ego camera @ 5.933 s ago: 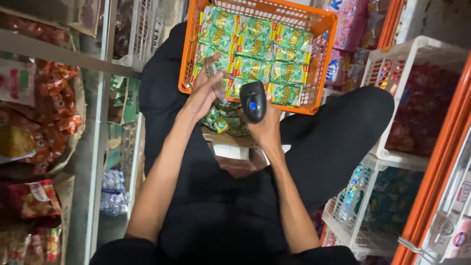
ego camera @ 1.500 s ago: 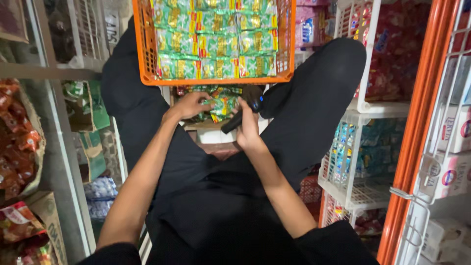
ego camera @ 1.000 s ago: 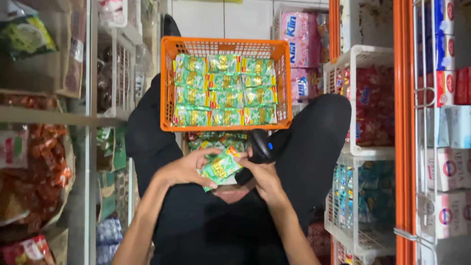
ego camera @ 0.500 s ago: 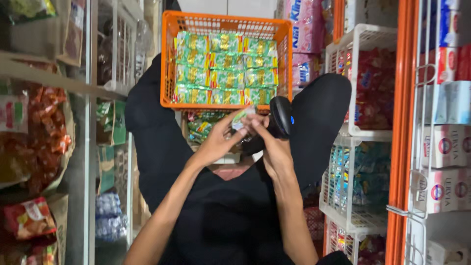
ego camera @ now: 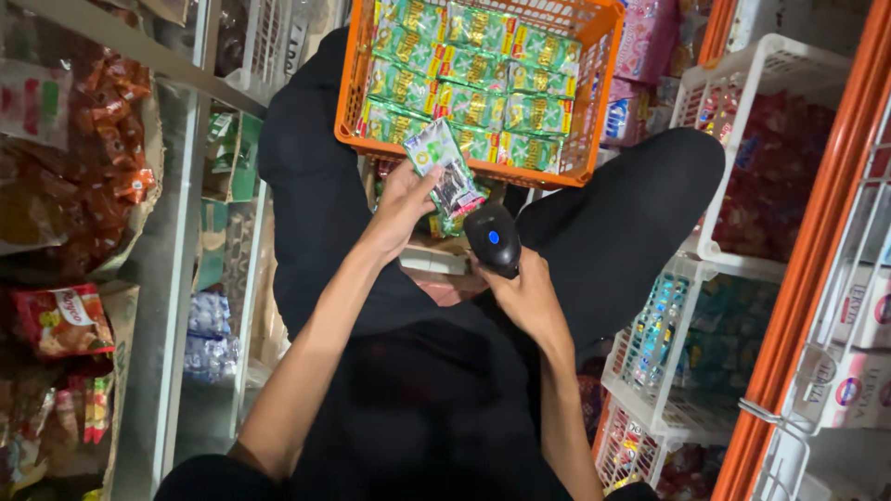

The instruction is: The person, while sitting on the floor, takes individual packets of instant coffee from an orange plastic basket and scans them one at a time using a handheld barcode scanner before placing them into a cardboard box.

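My left hand (ego camera: 401, 197) holds a small green snack packet (ego camera: 442, 168) with its back turned toward me, just in front of an orange plastic basket (ego camera: 594, 88). The basket is filled with rows of the same green packets (ego camera: 464, 65). My right hand (ego camera: 524, 292) grips a black handheld barcode scanner (ego camera: 493, 239) with a blue light, its head close under the held packet. More green packets lie in a cardboard box (ego camera: 436, 255) between my knees, mostly hidden by my hands.
I sit in a narrow shop aisle in black trousers. White wire racks (ego camera: 742, 158) of packaged goods and an orange frame (ego camera: 817, 241) stand on the right. A metal shelf (ego camera: 158, 278) with red snack bags (ego camera: 65, 320) stands on the left.
My left hand has lifted a green packet out of the box and turned it up in front of the basket. My right hand has brought the scanner under it.
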